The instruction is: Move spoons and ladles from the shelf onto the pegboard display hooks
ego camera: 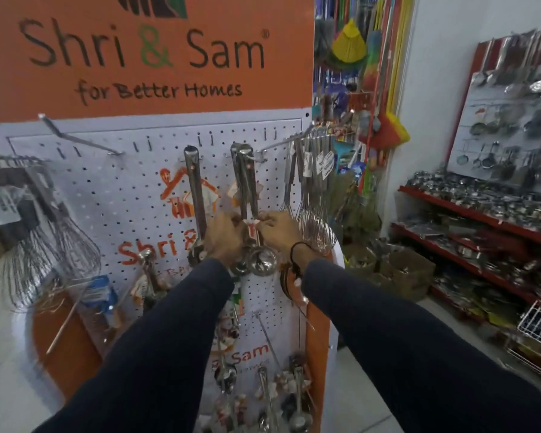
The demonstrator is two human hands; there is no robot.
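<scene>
A white pegboard (113,195) stands under an orange sign. Two or three steel ladles (247,182) hang together from a hook (242,150) near its top middle, their bowls (261,260) low down. Both hands meet at the ladle handles, around a small white and red tag. My left hand (224,237) grips the handles from the left. My right hand (278,229) pinches the tag and handle from the right. Another single ladle (196,195) hangs just to the left. More spoons and ladles (263,398) hang at the pegboard's bottom.
Wire whisks hang at the left (47,254) and at the right (313,195) of the pegboard. A bare hook (75,137) juts out at upper left. Red shelves (481,220) of steel ware line the right wall, with cardboard boxes (400,270) on the floor.
</scene>
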